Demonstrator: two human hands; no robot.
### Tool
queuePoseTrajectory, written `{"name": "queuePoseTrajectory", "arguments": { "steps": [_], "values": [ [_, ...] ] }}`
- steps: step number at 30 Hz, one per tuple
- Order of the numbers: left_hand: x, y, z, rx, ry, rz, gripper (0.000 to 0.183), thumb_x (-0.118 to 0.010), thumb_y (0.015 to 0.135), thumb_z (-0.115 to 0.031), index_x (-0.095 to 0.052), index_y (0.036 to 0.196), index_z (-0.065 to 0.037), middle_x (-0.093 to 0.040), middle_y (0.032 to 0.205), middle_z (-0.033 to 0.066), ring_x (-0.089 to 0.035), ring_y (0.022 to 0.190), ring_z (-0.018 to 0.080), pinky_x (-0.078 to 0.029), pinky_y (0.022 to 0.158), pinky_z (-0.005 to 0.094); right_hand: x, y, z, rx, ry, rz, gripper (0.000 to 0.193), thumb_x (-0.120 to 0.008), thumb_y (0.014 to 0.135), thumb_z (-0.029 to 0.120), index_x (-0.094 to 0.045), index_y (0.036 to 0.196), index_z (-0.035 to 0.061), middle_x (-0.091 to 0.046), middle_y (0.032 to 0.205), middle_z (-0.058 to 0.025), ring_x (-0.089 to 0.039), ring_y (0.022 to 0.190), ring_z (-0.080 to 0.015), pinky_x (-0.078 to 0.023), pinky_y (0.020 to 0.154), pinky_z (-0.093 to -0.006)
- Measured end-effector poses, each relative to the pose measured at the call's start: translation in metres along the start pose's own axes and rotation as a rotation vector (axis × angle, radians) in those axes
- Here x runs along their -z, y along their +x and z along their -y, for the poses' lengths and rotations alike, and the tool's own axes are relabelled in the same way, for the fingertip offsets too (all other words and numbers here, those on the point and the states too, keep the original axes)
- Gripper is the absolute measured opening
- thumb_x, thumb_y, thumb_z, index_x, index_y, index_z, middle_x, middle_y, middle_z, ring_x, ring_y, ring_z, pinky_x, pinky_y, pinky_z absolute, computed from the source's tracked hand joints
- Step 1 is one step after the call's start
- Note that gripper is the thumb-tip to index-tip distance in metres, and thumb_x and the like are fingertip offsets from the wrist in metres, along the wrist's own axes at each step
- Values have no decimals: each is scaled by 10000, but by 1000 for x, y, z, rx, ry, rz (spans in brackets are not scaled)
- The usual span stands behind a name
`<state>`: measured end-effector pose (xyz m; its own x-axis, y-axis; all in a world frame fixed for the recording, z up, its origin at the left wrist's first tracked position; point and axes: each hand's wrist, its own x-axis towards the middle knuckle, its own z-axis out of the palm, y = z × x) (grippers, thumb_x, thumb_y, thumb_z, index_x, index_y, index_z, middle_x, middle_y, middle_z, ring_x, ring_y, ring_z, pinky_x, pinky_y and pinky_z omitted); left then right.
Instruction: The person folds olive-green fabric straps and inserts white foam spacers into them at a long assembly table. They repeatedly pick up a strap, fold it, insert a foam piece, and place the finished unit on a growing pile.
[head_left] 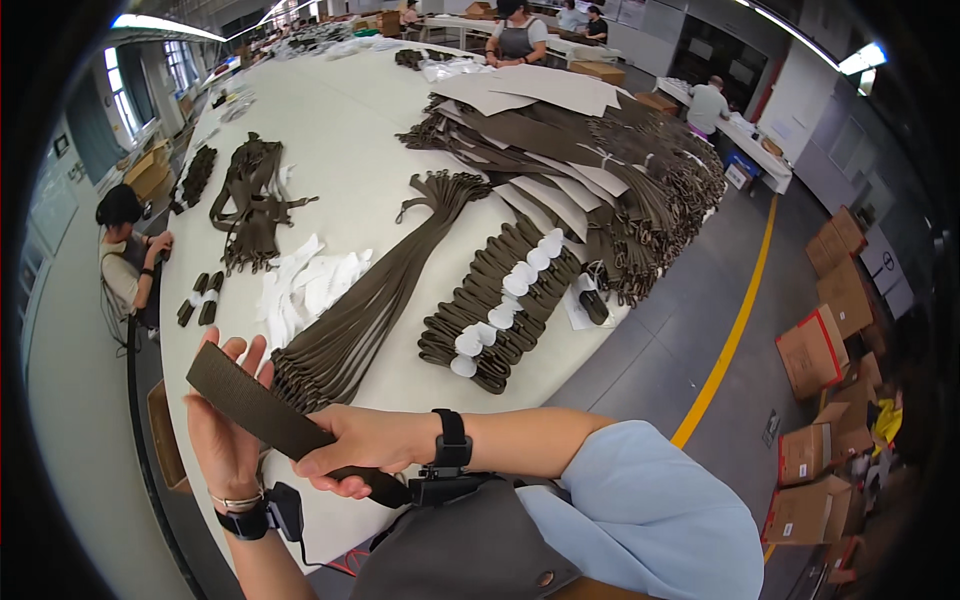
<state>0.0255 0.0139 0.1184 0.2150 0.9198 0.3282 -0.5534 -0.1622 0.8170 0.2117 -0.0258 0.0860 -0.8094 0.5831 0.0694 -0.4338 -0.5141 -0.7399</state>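
Note:
My right hand [360, 446] is closed around a folded olive-brown webbing strap [255, 400], whose looped end sticks up to the left. Behind that strap rises my left hand [222, 440], fingers stretched upward and apart; the strap crosses in front of its palm, and its thumb is hidden. Just beyond my hands, a long bundle of similar straps [375, 300] fans across the white table [335, 130]. To its right lies a row of folded strap bundles [490, 310] with white paper bands around their middles.
White paper strips [310, 280] lie left of the long straps, near two banded bundles [200, 298]. A big heap of straps with hooks [640, 190] covers the table's far right. Cardboard boxes [812, 350] stand on the right floor. One person [130, 260] works at the left edge.

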Motion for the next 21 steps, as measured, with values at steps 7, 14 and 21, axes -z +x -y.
{"name": "queuePoseTrajectory", "arguments": {
  "steps": [7,14,21],
  "values": [
    [18,-55,65,431,382,186,143,-590,969,-130,-513,1040,-32,-617,925,28,-547,772,90,-466,767,238,9,8,18,476,-264,-403,213,-679,947,180,-522,960,37,-550,697,0,-512,533,-58,-421,499,-229],
    [-9,-52,58,389,413,194,373,-479,1051,-343,-564,998,17,-664,740,89,-673,666,178,-528,632,278,0,13,15,516,-145,-408,245,-692,937,232,-571,1014,33,-620,868,-37,-581,753,-104,-475,639,-251],
    [24,-58,86,151,564,172,358,-526,1033,-328,-578,976,21,-664,774,76,-655,600,182,-526,603,259,-7,20,15,489,-192,-404,231,-676,941,222,-537,938,38,-542,710,-9,-524,601,-72,-431,542,-225]
  ]
}}
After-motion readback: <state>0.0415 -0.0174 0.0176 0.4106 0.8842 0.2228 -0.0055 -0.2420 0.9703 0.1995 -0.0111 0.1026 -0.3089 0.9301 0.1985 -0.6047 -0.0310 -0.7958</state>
